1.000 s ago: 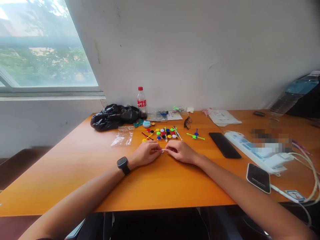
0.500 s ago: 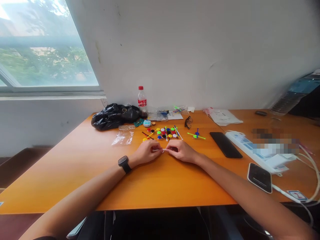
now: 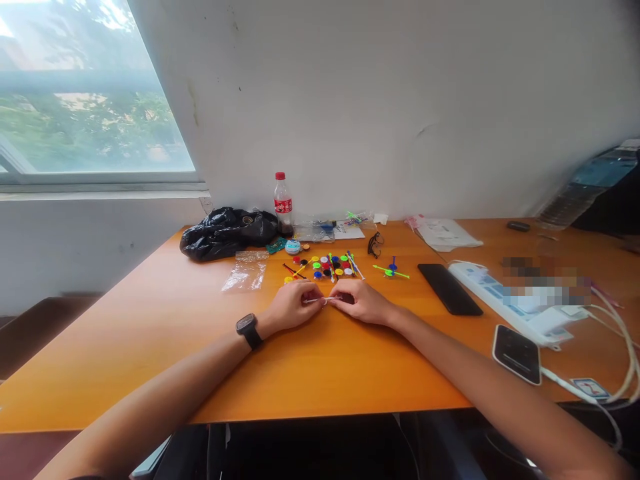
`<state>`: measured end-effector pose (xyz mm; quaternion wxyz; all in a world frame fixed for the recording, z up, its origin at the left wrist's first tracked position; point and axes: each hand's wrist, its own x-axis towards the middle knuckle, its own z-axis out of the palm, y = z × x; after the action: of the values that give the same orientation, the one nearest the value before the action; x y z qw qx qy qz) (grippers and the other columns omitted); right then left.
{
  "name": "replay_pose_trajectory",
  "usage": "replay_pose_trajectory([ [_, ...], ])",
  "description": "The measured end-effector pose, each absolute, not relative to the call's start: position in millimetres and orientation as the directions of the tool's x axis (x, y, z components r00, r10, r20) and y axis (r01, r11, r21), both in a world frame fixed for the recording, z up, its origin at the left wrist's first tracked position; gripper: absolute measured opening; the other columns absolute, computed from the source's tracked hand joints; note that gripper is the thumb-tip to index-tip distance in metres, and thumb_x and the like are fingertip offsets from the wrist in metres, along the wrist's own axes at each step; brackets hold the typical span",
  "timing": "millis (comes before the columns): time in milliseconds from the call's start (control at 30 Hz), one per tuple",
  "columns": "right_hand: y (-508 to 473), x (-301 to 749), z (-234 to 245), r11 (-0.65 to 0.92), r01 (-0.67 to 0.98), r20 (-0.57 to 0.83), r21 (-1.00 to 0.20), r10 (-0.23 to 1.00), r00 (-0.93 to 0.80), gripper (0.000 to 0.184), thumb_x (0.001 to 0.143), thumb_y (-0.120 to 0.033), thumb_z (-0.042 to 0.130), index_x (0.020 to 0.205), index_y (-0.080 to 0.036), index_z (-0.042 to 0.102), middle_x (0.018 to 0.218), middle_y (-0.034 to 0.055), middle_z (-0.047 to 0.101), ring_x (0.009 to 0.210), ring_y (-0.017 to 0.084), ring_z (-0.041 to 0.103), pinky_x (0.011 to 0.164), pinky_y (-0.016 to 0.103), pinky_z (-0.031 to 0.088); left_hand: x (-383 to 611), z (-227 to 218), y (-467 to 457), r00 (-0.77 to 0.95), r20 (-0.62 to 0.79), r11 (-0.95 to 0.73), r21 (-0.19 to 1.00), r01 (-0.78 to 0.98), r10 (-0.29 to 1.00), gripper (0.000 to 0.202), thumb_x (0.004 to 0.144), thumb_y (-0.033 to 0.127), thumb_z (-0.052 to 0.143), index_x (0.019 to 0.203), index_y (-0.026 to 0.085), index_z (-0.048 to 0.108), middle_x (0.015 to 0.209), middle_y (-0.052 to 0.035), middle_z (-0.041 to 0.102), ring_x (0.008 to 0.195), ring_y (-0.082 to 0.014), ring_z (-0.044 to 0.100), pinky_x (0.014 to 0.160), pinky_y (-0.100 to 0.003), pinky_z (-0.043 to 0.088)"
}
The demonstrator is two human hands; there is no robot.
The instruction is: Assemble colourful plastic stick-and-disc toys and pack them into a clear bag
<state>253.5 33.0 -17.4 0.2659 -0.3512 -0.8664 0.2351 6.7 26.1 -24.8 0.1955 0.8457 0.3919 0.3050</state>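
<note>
My left hand point(image 3: 297, 303) and my right hand point(image 3: 363, 301) meet near the middle of the table, fingers pinched. Between them they grip a thin white plastic stick point(image 3: 326, 300), with a small round white part at its centre partly covered by fingertips. Just beyond my hands lie several small round coloured pieces point(image 3: 339, 272) in red, yellow, green, blue, black and white. Coloured sticks point(image 3: 355, 264) lie among them. To the right rests a crossed pair of green and blue sticks point(image 3: 393, 269) with round pieces on it.
A clear plastic bag point(image 3: 246, 272) and a black plastic bag point(image 3: 225, 233) lie left, beside a cola bottle point(image 3: 283, 203). Black glasses point(image 3: 375, 245) lie behind the pieces. On the right are a black phone point(image 3: 449, 289), a white power strip point(image 3: 500, 297) and a white device point(image 3: 517, 355) with a cable.
The view has shifted very slightly. Both hands keep their pinch on the white stick, which shows a little more clearly between the fingers.
</note>
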Motion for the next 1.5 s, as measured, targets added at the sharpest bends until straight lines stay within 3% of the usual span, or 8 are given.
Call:
replay_pose_trajectory([
  [133,33.9,254.3,-16.6,0.528,0.494,0.278,-0.691,0.824,-0.493,0.040,0.093,-0.055,0.073,0.111,-0.019,0.074,0.090,0.0044,0.070,0.066,0.015,0.055,0.061,0.028,0.044,5.9,-21.3,22.3,0.448,0.409,-0.602,0.626,0.496,0.795,0.023,0.099,0.042,0.067,0.109,0.022,0.073,0.094,-0.0030,0.072,0.075,-0.0147,0.063,0.068,-0.026,0.047],
  [233,35.1,254.8,-13.4,0.431,0.513,0.248,-0.743,0.888,-0.388,0.048,0.096,-0.061,0.065,0.116,-0.018,0.074,0.071,0.0000,0.063,0.057,0.015,0.049,0.056,0.028,0.038,4.5,-15.2,19.9,0.358,0.486,-0.604,0.623,0.497,0.797,0.026,0.106,0.043,0.056,0.110,0.023,0.072,0.095,-0.0038,0.070,0.080,-0.0162,0.063,0.072,-0.028,0.049],
  [433,39.0,258.3,-4.1,0.372,0.403,0.259,-0.836,0.915,-0.308,0.061,0.099,-0.071,0.052,0.087,-0.017,0.078,0.067,0.0038,0.064,0.062,0.019,0.054,0.056,0.029,0.038,1.0,-10.4,20.8,0.240,0.565,-0.596,0.609,0.524,0.789,0.028,0.111,0.040,0.047,0.104,0.023,0.067,0.102,-0.0059,0.070,0.096,-0.0208,0.064,0.083,-0.033,0.051],
  [633,42.4,259.7,-9.9,0.415,0.402,0.301,-0.816,0.900,-0.317,0.057,0.098,-0.066,0.056,0.082,-0.016,0.076,0.069,0.0027,0.065,0.060,0.016,0.050,0.056,0.028,0.035,-3.9,-14.8,28.3,0.226,0.610,-0.610,0.545,0.576,0.759,0.026,0.111,0.037,0.045,0.108,0.023,0.067,0.111,-0.0069,0.070,0.108,-0.0251,0.061,0.096,-0.040,0.048],
  [767,41.0,259.5,-16.6,0.479,0.448,0.321,-0.755,0.866,-0.385,0.048,0.102,-0.056,0.055,0.083,-0.016,0.075,0.072,0.0022,0.065,0.061,0.015,0.051,0.059,0.027,0.036,-12.1,-17.4,39.8,0.159,0.601,-0.559,0.570,0.602,0.783,0.029,0.111,0.038,0.042,0.108,0.023,0.067,0.113,-0.0076,0.069,0.110,-0.0261,0.060,0.099,-0.041,0.045],
  [967,30.8,260.9,-7.7,0.613,0.604,0.380,-0.509,0.790,-0.482,0.032,0.102,-0.041,0.058,0.089,-0.019,0.077,0.058,-0.0027,0.054,0.054,0.012,0.046,0.058,0.027,0.031,-24.5,-27.7,58.3,0.075,0.520,-0.447,0.643,0.622,0.851,0.030,0.110,0.040,0.042,0.103,0.022,0.064,0.107,-0.0069,0.068,0.104,-0.0256,0.061,0.094,-0.040,0.046],
  [1233,28.6,259.6,-10.6,0.645,0.599,0.408,-0.475,0.765,-0.499,0.020,0.101,-0.034,0.063,0.104,-0.021,0.078,0.062,-0.0028,0.060,0.056,0.013,0.054,0.060,0.027,0.038,-26.8,-33.1,61.2,0.077,0.426,-0.375,0.679,0.631,0.901,0.025,0.107,0.041,0.048,0.102,0.022,0.065,0.106,-0.0050,0.070,0.091,-0.0222,0.064,0.084,-0.037,0.048],
  [1500,25.1,249.9,-14.0,0.840,0.442,0.526,-0.314,0.541,-0.655,0.030,0.104,-0.027,0.060,0.132,-0.027,0.072,0.122,0.0116,0.069,0.113,0.026,0.064,0.101,0.042,0.053,-26.7,-37.7,63.4,0.108,0.437,-0.401,0.666,0.629,0.893,0.029,0.108,0.044,0.046,0.104,0.023,0.065,0.106,-0.0047,0.071,0.091,-0.0222,0.064,0.082,-0.035,0.048],
])
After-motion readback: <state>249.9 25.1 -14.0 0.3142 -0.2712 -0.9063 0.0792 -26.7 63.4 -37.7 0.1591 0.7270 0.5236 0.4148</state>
